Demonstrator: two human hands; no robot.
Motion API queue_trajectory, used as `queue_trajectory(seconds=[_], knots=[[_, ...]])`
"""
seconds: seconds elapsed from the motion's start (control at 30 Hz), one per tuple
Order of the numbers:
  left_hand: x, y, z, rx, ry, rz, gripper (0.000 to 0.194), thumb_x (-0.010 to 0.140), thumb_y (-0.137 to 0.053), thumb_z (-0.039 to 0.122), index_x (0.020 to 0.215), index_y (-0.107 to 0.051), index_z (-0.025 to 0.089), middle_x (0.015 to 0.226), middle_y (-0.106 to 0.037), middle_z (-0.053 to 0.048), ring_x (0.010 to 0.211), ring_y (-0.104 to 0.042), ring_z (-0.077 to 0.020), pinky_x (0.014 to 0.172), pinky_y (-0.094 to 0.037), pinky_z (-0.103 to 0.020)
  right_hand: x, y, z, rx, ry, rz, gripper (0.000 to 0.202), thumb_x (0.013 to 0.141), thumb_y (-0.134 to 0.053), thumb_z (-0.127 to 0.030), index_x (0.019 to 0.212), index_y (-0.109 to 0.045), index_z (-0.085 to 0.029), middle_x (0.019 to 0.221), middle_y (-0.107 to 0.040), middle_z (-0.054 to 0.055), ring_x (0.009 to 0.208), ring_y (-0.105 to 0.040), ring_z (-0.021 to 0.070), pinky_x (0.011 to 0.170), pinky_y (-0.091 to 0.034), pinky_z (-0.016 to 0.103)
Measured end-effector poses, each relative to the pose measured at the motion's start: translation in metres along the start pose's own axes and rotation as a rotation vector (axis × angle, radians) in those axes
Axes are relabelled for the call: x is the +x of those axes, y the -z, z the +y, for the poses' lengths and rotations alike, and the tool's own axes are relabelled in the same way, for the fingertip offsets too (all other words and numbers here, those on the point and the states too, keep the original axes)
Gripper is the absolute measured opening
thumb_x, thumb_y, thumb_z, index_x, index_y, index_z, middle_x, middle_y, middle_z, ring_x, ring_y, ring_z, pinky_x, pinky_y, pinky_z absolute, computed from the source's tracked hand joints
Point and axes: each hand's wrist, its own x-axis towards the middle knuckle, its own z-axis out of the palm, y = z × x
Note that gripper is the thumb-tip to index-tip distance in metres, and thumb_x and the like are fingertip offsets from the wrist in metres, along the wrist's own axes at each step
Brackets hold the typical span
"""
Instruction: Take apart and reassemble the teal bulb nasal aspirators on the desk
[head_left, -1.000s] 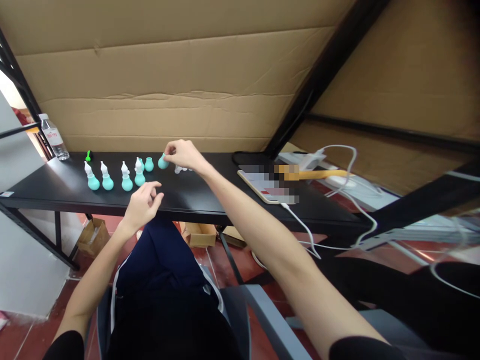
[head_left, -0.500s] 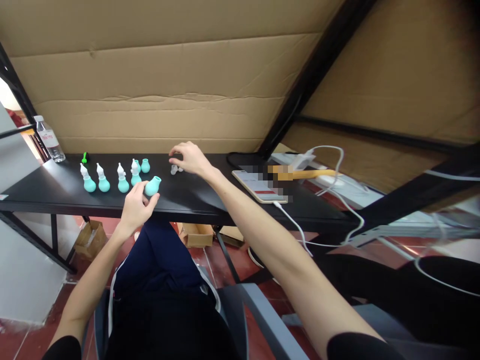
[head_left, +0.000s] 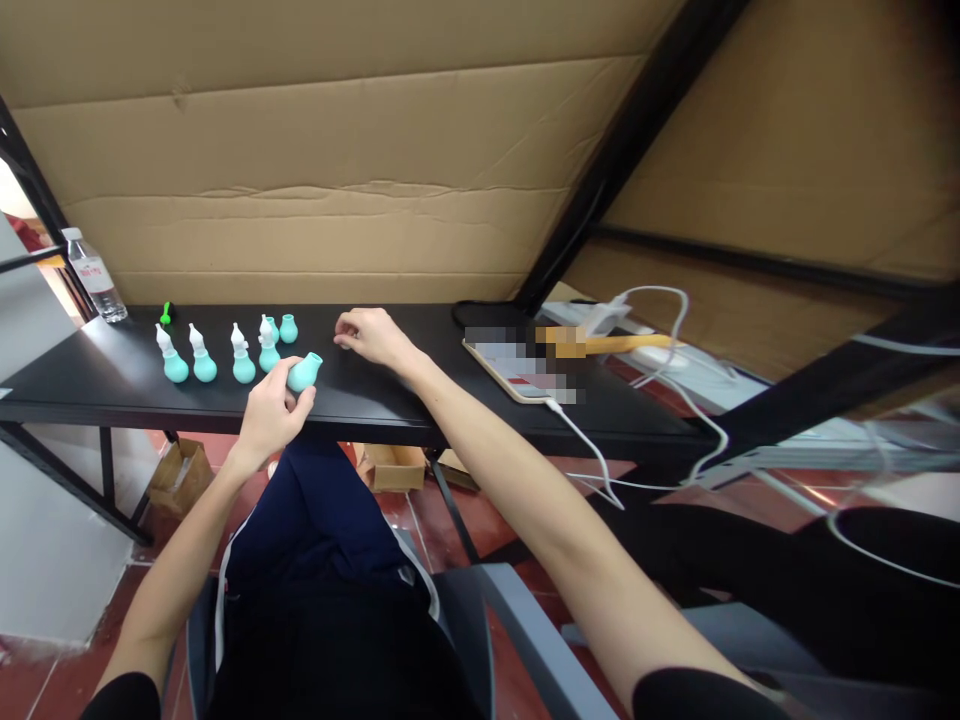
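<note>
Left hand (head_left: 275,410) grips a round turquoise bulb (head_left: 304,373)

Right hand (head_left: 367,335) curls over the black tabletop (head_left: 367,390); its grasp is unclear.

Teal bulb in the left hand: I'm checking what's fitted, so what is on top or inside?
The teal bulb has an open neck, with no white nozzle on top. Its inside is too small to make out, and the left hand covers part of its side.
</note>
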Motion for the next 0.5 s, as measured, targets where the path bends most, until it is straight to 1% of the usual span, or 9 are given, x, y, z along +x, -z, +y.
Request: queue_trajectory(seconds=[0.03,0.1,0.13,0.2,0.27,0.33,0.37,0.5], knots=[[0.0,0.0,0.0,-0.002,0.003,0.004,0.034,0.099,-0.066,0.027,0.132,-0.066,0.02,0.07,-0.061,0.008,0.061,-0.063,-0.0148,0.078,-0.053,-0.029,-0.001,0.001,-0.002,0.159,-0.013,0.042,0.008,0.094,-0.079,-0.026,0.09,-0.076,-0.02,0.091,-0.08,0.007,0.086,-0.072,0.022,0.085,-0.054,0.035],[0.0,0.0,0.001,-0.009,0.008,0.009,0.032,0.099,-0.066,0.027,0.13,-0.066,0.02,0.07,-0.061,0.008,0.061,-0.063,-0.0147,0.078,-0.053,-0.029,-0.005,0.005,-0.009,0.519,-0.027,0.087,0.023,0.091,-0.085,-0.04,0.096,-0.077,-0.02,0.091,-0.081,0.006,0.082,-0.073,0.0201,0.081,-0.057,0.034],[0.0,0.0,0.001,-0.011,0.01,0.01,0.031,0.099,-0.066,0.027,0.129,-0.066,0.02,0.071,-0.061,0.008,0.061,-0.063,-0.0147,0.078,-0.053,-0.029,-0.007,0.006,-0.013,0.684,-0.021,0.082,0.032,0.087,-0.089,-0.047,0.099,-0.077,-0.02,0.094,-0.081,0.006,0.082,-0.073,0.0195,0.079,-0.057,0.033],[0.0,0.0,0.002,-0.004,0.015,0.008,0.03,0.098,-0.066,0.027,0.127,-0.066,0.02,0.071,-0.061,0.008,0.061,-0.063,-0.015,0.077,-0.052,-0.029,-0.01,0.008,-0.024,0.918,0.009,0.012,0.045,0.079,-0.097,-0.054,0.103,-0.079,-0.021,0.096,-0.082,0.005,0.082,-0.074,0.0183,0.076,-0.059,0.032],[-0.001,0.0,0.003,0.022,0.019,0.002,0.029,0.096,-0.067,0.025,0.125,-0.067,0.02,0.071,-0.061,0.007,0.062,-0.063,-0.0155,0.076,-0.051,-0.029,-0.013,0.009,-0.033,1.007,0.036,-0.091,0.047,0.077,-0.1,-0.055,0.101,-0.081,-0.02,0.091,-0.082,0.005,0.079,-0.073,0.0169,0.075,-0.06,0.031],[-0.002,0.0,0.003,0.057,0.023,-0.008,0.029,0.094,-0.068,0.024,0.123,-0.068,0.02,0.071,-0.061,0.007,0.063,-0.063,-0.0162,0.076,-0.05,-0.029,-0.016,0.01,-0.04,1.007,0.056,-0.181,0.044,0.078,-0.099,-0.055,0.097,-0.083,-0.019,0.086,-0.08,0.004,0.075,-0.072,0.0162,0.075,-0.061,0.032],[-0.002,0.0,0.003,0.072,0.025,-0.012,0.029,0.094,-0.068,0.024,0.123,-0.068,0.021,0.072,-0.062,0.006,0.063,-0.064,-0.0165,0.075,-0.05,-0.03,-0.016,0.01,-0.041,0.996,0.065,-0.198,0.042,0.079,-0.099,-0.054,0.096,-0.084,-0.018,0.084,-0.08,0.004,0.074,-0.072,0.0163,0.075,-0.062,0.032],[-0.003,-0.001,0.003,0.124,0.034,-0.018,0.028,0.097,-0.067,0.026,0.125,-0.068,0.021,0.081,-0.069,0.003,0.064,-0.064,-0.0172,0.074,-0.049,-0.03,-0.017,0.011,-0.042,0.987,0.097,-0.195,0.039,0.078,-0.101,-0.051,0.094,-0.084,-0.019,0.086,-0.082,0.004,0.077,-0.075,0.0174,0.078,-0.064,0.033]])
